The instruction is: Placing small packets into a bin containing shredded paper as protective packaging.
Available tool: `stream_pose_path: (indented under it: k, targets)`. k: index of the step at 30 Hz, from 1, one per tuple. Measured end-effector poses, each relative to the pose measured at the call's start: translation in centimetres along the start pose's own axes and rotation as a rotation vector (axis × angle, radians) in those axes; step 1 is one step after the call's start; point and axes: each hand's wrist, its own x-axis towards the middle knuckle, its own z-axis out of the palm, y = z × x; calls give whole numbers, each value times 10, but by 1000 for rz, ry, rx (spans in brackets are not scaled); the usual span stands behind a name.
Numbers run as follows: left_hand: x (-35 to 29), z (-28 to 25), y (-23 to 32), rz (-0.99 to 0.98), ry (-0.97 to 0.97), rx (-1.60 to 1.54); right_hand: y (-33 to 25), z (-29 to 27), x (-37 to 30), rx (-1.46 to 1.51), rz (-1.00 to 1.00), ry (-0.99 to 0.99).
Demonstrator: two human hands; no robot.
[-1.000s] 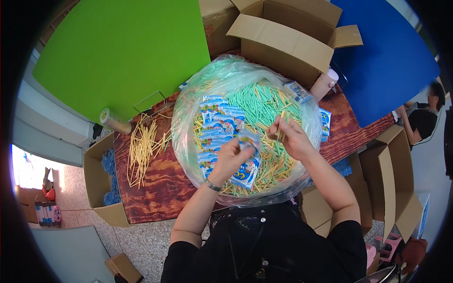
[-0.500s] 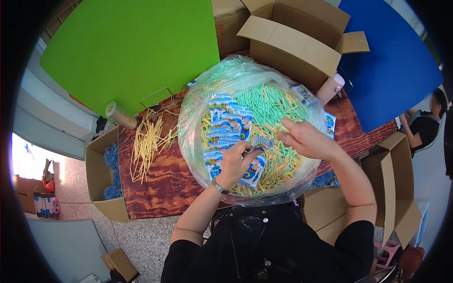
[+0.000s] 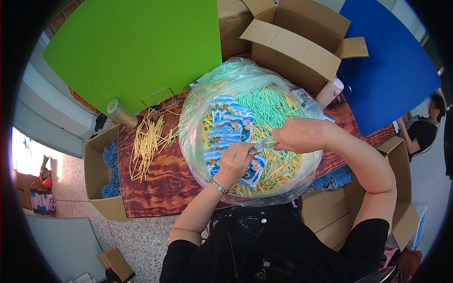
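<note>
A big clear bag (image 3: 198, 137) lies open on the wooden tabletop (image 3: 160, 184), filled with green and yellow sticks (image 3: 273, 106) and a row of small blue-and-white packets (image 3: 229, 122) stacked along the bag's left half. Both hands meet over the bag's middle. The left hand (image 3: 234, 160), a beaded bracelet (image 3: 218, 186) at its wrist, is clenched on a thin clear sleeve (image 3: 260, 145) that holds a few sticks; another packet (image 3: 252, 170) lies just beneath that hand, toward the bag's near edge. The right hand (image 3: 298, 134) comes in from the bag's right side, its fingers curled shut on the other end of the same sleeve, so the sleeve spans the short gap between the two grips. Left of the bag, a loose heap of yellow sticks (image 3: 147, 141) is spread on the tabletop, with a tape roll (image 3: 119, 112) at the heap's far end and a thin wire frame (image 3: 158, 98) just beyond. Behind the bag stands an open cardboard box (image 3: 292, 47), with a pale cup (image 3: 330, 92) between it and the bag's right rim. A green board (image 3: 137, 47) lies beyond the bag to the left, a blue one (image 3: 391, 70) to the right. Left of the tabletop sits a carton (image 3: 96, 188) with blue material inside. Far right of the bag, another person (image 3: 422, 129) is seated.
</note>
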Motion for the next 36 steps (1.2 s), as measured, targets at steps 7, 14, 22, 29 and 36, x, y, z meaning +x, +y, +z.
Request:
stream_pose_path:
  k: [7, 14, 22, 29, 36]
  targets:
    - [-2, -7, -2, 86, -27, 71, -3, -18, 18, -61, 22, -188]
    - [-3, -6, -2, 76, -34, 30, -2, -18, 21, -89, 23, -248]
    - [-8, -12, 0, 26, -22, 29, -28, -23, 14, -121, 28, 3]
    - [-40, -37, -15, -400, -98, -168, -11, 68, 44, 530, -150, 552]
    - [-76, -89, -26, -486, -115, -40, -49, 159, 116, 545, -115, 691]
